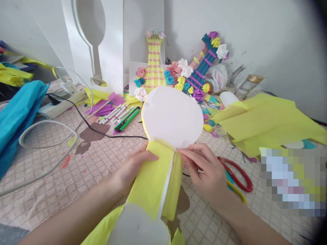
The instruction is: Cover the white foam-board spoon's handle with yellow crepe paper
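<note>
A white board cutout [173, 115] has a round end, a narrow middle and a wider part at the bottom of the view. Yellow crepe paper [150, 177] covers the narrow middle, and a loose flap hangs off its right edge, leaving a thin white strip bare. My left hand [130, 166] is closed around the left edge of the middle, its thumb lying on the paper. On the other side, the fingers of my right hand [204, 163] pinch the paper at the upper right corner, just below the round end.
Behind stand a yellow paper guitar [154, 64] and a blue one [201, 73] with paper flowers. A green box cutter [127, 119] lies beside several markers [112, 114]. Red-handled scissors [240, 177] rest near my right wrist. Cables [48, 170] cross the left side; yellow sheets [265, 119] lie right.
</note>
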`<action>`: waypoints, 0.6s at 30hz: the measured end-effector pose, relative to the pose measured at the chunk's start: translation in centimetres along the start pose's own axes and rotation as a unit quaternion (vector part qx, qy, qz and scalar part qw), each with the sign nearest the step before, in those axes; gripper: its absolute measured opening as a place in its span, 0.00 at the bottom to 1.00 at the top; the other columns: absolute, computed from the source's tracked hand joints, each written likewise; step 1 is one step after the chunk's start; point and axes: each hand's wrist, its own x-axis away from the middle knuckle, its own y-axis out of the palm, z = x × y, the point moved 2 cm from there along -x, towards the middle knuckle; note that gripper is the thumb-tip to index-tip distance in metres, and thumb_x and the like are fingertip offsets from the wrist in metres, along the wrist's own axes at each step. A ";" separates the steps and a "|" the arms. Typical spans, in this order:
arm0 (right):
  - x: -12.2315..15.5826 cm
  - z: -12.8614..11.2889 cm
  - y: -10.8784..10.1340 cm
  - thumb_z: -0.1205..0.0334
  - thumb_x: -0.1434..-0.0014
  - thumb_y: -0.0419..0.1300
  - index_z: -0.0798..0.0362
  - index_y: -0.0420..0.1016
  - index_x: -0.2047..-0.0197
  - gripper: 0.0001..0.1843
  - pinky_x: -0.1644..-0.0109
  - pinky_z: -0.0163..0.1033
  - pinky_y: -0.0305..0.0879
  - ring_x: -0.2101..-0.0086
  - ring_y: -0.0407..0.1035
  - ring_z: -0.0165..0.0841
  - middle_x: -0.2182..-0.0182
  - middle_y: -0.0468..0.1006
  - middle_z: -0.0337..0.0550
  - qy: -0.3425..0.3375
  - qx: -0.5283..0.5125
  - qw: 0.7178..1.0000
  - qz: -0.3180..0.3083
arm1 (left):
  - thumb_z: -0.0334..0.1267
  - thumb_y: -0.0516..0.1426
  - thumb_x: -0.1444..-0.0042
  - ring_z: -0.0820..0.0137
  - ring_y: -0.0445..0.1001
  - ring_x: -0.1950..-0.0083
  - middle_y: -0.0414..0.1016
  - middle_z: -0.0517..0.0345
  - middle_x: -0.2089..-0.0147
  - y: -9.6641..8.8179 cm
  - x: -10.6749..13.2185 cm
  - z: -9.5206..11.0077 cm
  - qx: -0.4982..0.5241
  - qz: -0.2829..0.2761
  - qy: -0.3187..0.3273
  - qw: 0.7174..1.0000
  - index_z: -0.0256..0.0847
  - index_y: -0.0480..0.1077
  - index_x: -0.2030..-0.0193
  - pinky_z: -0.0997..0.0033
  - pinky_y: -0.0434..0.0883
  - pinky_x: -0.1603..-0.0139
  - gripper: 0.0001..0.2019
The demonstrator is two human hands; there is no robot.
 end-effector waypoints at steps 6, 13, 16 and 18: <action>0.3 0.3 0.2 0.78 0.46 0.50 0.51 0.70 0.55 0.19 0.69 0.32 0.65 0.67 0.67 0.29 0.64 0.68 0.43 0.019 0.008 1.000 -0.011 | 0.30 0.54 0.53 0.70 0.73 0.71 0.75 0.58 0.68 -0.2 0.0 -0.2 -0.014 -0.018 0.000 1.000 0.42 0.67 0.59 0.71 0.69 0.69 0.13; 0.4 0.6 0.0 0.78 0.46 0.50 0.51 0.70 0.54 0.19 0.67 0.33 0.65 0.67 0.68 0.28 0.64 0.69 0.43 0.001 0.046 0.999 0.028 | 0.30 0.53 0.54 0.67 0.74 0.72 0.75 0.56 0.69 -0.1 0.0 -0.2 -0.018 -0.009 -0.004 1.000 0.41 0.66 0.57 0.70 0.70 0.71 0.15; -0.3 1.3 -1.1 0.76 0.45 0.52 0.51 0.71 0.56 0.17 0.63 0.35 0.66 0.65 0.68 0.30 0.64 0.70 0.44 -0.001 0.081 0.994 0.075 | 0.31 0.54 0.55 0.64 0.74 0.74 0.76 0.56 0.71 -0.1 0.1 0.1 -0.021 0.003 -0.011 1.000 0.41 0.65 0.57 0.67 0.70 0.73 0.15; -1.0 2.5 -2.5 0.72 0.44 0.53 0.52 0.73 0.58 0.13 0.63 0.36 0.65 0.65 0.68 0.32 0.65 0.71 0.44 0.027 0.115 0.986 0.117 | 0.32 0.54 0.56 0.63 0.75 0.74 0.76 0.56 0.72 -0.3 0.3 0.7 -0.012 0.026 -0.018 0.999 0.41 0.66 0.57 0.66 0.71 0.75 0.16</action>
